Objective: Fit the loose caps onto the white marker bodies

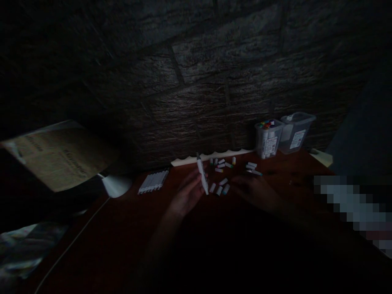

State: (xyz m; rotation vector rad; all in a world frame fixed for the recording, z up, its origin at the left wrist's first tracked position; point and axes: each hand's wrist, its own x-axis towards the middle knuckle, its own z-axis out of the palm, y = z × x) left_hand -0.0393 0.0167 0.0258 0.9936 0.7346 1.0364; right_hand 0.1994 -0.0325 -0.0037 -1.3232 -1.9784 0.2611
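My left hand (pixel 187 195) is closed around a white marker (pixel 202 173). The marker stands nearly upright, leaning a little, with a dark grey tip at its upper end. My right hand (pixel 252 190) is low over the table, its dim fingers stretched towards several loose marker caps (pixel 223 182); I see nothing in them. A second cluster of caps (pixel 220 165) lies farther back, and a few more caps (pixel 251 165) lie beyond my right hand. Left of my hands, several white markers (pixel 154 181) lie side by side in a row.
At the back right stand a clear bin of markers (pixel 266 141) and another clear bin (pixel 297 132). A wavy pale strip (pixel 214 156) runs along the brick-patterned wall (pixel 196 94). A lamp (pixel 116 185) with a printed paper shade (pixel 55 157) and a cord (pixel 73 241) are left. The brown table (pixel 128 228) is dark.
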